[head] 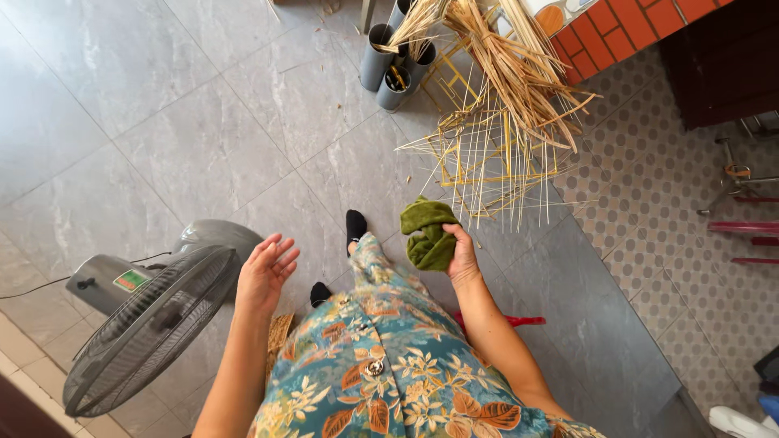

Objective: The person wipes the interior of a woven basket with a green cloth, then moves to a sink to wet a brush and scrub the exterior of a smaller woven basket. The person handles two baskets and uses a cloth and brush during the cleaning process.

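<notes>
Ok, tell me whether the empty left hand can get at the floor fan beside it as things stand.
Probably yes. The left hand is open and holds nothing, and it hovers just beside the fan's grille, with nothing showing between them. The right hand is busy gripping the green cloth.

A single head-worn camera looks steeply down from standing height over the person's flowered dress (389, 373); the grey tiled floor (162, 122) lies well below; bamboo strips (503, 122) sit ahead at top, a floor fan (146, 324) at lower left.
</notes>
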